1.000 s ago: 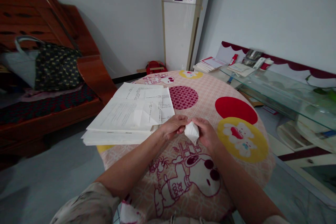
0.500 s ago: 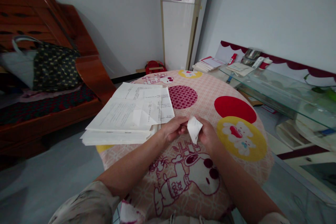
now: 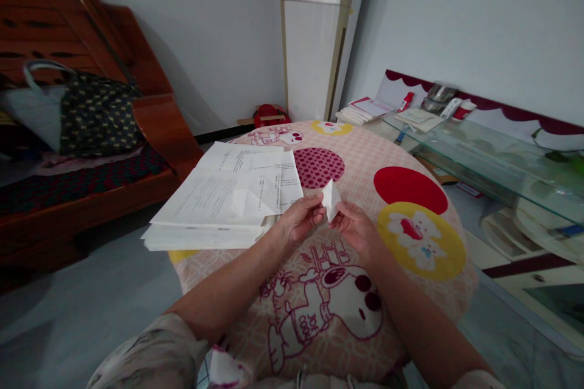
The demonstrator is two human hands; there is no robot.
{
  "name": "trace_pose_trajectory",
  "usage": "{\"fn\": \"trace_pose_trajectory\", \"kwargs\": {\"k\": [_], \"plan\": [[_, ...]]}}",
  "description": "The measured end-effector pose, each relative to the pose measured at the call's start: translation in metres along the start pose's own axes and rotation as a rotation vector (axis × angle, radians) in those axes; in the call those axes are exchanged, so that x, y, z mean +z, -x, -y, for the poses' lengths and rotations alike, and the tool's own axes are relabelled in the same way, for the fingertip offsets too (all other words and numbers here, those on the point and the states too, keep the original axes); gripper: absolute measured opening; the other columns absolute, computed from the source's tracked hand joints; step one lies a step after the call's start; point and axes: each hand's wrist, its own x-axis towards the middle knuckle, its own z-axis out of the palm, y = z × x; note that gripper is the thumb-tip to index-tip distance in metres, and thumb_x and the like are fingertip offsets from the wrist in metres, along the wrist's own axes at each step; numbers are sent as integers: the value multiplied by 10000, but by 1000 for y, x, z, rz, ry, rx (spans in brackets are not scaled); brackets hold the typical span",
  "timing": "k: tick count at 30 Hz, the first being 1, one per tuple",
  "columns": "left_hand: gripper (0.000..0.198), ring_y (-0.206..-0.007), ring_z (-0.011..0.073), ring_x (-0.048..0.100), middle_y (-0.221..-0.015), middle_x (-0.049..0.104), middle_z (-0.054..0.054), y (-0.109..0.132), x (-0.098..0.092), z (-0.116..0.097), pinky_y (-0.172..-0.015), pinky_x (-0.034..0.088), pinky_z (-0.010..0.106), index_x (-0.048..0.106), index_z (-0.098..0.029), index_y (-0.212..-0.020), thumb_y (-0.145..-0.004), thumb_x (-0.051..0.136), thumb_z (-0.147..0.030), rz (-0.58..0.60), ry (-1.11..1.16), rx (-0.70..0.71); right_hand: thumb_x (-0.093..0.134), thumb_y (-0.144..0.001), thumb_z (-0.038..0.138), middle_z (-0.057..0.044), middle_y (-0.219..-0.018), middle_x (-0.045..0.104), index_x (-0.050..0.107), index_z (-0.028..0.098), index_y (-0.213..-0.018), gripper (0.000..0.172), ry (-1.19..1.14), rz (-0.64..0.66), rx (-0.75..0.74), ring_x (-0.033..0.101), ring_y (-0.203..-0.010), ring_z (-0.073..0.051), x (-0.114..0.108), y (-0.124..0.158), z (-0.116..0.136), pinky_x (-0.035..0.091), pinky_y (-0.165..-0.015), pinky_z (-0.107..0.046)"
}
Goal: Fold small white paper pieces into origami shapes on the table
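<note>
A small piece of folded white paper (image 3: 331, 199), diamond-shaped with a point at the top, is held up between my two hands above the table. My left hand (image 3: 302, 217) pinches its left edge, fingers closed. On the other side, my right hand (image 3: 354, 223) grips the lower right edge between thumb and fingers. To the left lies a thick stack of printed sheets (image 3: 214, 194), and another folded white paper (image 3: 250, 202) rests on top of it near the stack's right side.
A patterned cloth (image 3: 328, 322) covers the round table. On the right stands a glass-topped cabinet (image 3: 493, 158) bearing papers (image 3: 362, 110), a red-and-white cup (image 3: 464, 110) and a metal container. A wooden bench (image 3: 159, 127) with a dark patterned bag (image 3: 98, 112) is at left; a tall white air conditioner (image 3: 312, 55) stands behind.
The folded paper has been raised slightly and turned, so its point now faces up. My right hand has shifted from behind the paper to its right edge.
</note>
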Motion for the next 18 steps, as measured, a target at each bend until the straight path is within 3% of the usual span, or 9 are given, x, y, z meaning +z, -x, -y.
{"fn": "trace_pose_trajectory", "kwargs": {"k": [7,10,14,18], "plan": [[191,-448,51,565,-576,617,19,5,7,0,-447,494,106,632,-78,-830,-967,502,-103,-89,68,-8,815,-677,310,18,-654,661,688,199,-737,179,-12,-74,-16,515,-486,-93,3,0,-2,432,-466,-221],[185,-476,56,590,-621,640,32,5,7,0,-462,510,116,630,-79,-833,-967,507,-109,-112,62,28,805,-683,337,15,-615,643,689,196,-732,190,31,-38,-7,520,-491,-103,4,1,-3,436,-474,-230],[160,-482,61,596,-616,639,24,3,5,1,-475,514,124,629,-96,-810,-947,552,-126,-113,24,58,794,-689,377,18,-571,620,686,189,-704,218,89,-24,-11,522,-475,-107,7,4,-4,432,-475,-242],[251,-477,88,612,-616,658,56,4,2,2,-472,522,163,653,-74,-762,-938,591,-242,-41,-160,58,799,-676,364,15,-562,618,658,182,-641,233,121,-95,-94,529,-468,-106,11,6,-3,426,-473,-247]]}}
